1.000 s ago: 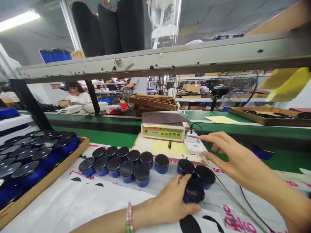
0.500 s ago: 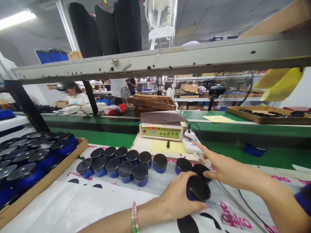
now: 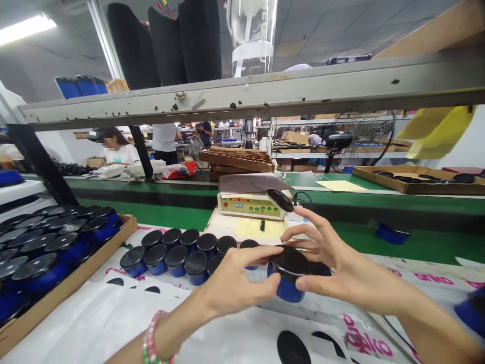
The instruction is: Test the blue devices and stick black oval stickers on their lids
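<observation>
A round blue jar (image 3: 288,273) with a glossy black lid is clamped between 2 bare hands, held up above the white printed plastic sheet (image 3: 113,316). The left hand (image 3: 235,283) presses against one side of the jar, and the right hand (image 3: 339,268) wraps the other with its fingers spread. A black oval disc (image 3: 279,199) (too blurred to name surely) shows just above the beige control box (image 3: 250,206) with its green panel and red lights. Just beyond the hands stands a cluster of matching blue jars (image 3: 170,255) with black lids. Farther left, a brown cardboard tray (image 3: 121,231) holds more jars, and a pink beaded bracelet (image 3: 151,336) circles the left wrist.
</observation>
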`<action>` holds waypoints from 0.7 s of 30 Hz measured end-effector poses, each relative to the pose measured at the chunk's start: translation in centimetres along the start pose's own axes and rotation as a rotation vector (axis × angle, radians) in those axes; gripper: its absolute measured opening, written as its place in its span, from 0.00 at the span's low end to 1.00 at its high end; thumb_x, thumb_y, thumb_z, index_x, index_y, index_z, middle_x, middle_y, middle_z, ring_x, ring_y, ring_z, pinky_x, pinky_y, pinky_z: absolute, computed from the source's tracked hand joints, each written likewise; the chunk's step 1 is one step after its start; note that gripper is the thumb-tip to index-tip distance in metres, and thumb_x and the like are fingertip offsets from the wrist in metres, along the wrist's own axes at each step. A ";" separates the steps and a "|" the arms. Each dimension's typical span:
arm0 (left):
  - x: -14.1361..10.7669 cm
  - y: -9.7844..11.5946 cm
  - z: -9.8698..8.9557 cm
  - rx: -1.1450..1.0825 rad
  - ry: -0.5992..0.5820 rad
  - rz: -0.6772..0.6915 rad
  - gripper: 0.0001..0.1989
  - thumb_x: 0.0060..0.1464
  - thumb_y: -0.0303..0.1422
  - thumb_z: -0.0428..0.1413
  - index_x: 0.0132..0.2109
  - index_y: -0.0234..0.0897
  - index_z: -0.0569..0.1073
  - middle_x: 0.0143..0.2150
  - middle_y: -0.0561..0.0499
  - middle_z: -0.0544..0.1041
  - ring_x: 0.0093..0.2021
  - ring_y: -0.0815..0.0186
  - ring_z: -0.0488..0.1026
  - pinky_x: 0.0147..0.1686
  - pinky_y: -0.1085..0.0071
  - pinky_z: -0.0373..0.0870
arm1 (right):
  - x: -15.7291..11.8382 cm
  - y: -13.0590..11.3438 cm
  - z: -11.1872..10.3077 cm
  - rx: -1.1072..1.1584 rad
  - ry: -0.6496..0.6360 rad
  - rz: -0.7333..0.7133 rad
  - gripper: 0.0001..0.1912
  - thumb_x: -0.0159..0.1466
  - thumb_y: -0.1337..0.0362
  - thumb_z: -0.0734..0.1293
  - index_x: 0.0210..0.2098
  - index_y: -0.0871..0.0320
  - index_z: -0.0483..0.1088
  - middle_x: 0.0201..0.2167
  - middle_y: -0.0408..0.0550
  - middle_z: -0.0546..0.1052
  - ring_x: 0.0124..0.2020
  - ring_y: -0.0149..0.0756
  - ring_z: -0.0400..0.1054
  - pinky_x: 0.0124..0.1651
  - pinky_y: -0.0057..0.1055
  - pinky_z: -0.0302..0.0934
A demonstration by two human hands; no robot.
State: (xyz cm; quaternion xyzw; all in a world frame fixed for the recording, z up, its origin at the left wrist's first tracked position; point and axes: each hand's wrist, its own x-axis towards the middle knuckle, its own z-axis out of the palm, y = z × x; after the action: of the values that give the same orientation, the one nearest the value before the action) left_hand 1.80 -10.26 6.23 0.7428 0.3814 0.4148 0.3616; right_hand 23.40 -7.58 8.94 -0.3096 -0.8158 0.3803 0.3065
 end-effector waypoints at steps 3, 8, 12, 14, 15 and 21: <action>-0.3 -0.4 -0.6 0.043 0.021 0.039 0.19 0.49 0.27 0.54 0.50 0.38 0.75 0.43 0.52 0.79 0.41 0.64 0.76 0.46 0.71 0.72 | 0.1 0.1 0.0 0.043 -0.066 -0.015 0.45 0.58 0.61 0.70 0.63 0.41 0.36 0.51 0.48 0.65 0.53 0.39 0.65 0.55 0.40 0.61; -1.2 -1.3 -0.8 0.136 0.009 0.011 0.18 0.48 0.27 0.55 0.47 0.40 0.77 0.35 0.55 0.81 0.30 0.67 0.75 0.33 0.75 0.72 | 0.2 0.1 0.7 0.031 -0.120 -0.041 0.42 0.58 0.63 0.70 0.62 0.40 0.40 0.52 0.49 0.64 0.55 0.42 0.63 0.55 0.42 0.61; -2.2 -2.0 -0.9 0.099 0.027 -0.027 0.17 0.47 0.28 0.57 0.46 0.41 0.78 0.40 0.54 0.80 0.34 0.60 0.77 0.39 0.68 0.74 | 0.0 -0.1 1.2 -0.044 -0.150 -0.036 0.40 0.58 0.64 0.69 0.61 0.41 0.43 0.55 0.49 0.63 0.57 0.44 0.62 0.56 0.43 0.60; -2.7 -2.4 -0.8 0.045 0.054 -0.036 0.16 0.47 0.27 0.57 0.45 0.40 0.79 0.42 0.52 0.80 0.39 0.57 0.77 0.46 0.65 0.72 | 0.1 -0.2 1.5 -0.067 -0.163 -0.027 0.39 0.58 0.63 0.69 0.61 0.41 0.43 0.55 0.50 0.63 0.58 0.45 0.60 0.56 0.44 0.60; -2.8 -2.7 -0.8 0.012 0.061 -0.036 0.16 0.47 0.27 0.57 0.45 0.39 0.78 0.43 0.51 0.80 0.42 0.57 0.77 0.49 0.64 0.71 | 0.2 -0.2 1.7 -0.072 -0.164 -0.024 0.39 0.58 0.64 0.69 0.61 0.41 0.43 0.55 0.50 0.63 0.58 0.44 0.60 0.57 0.44 0.60; -2.9 -4.9 0.8 -0.319 0.051 -0.075 0.47 0.37 0.30 0.67 0.63 0.41 0.55 0.61 0.44 0.65 0.58 0.55 0.65 0.54 0.60 0.66 | 2.3 -0.4 3.1 -0.055 -0.153 -0.028 0.37 0.58 0.66 0.67 0.60 0.46 0.44 0.53 0.49 0.63 0.57 0.40 0.60 0.57 0.41 0.59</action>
State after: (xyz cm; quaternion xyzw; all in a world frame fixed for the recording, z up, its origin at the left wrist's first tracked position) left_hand 0.15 -10.76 0.80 0.6506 0.3472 0.4749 0.4802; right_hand 19.55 -7.41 8.20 -0.2763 -0.8514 0.3759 0.2398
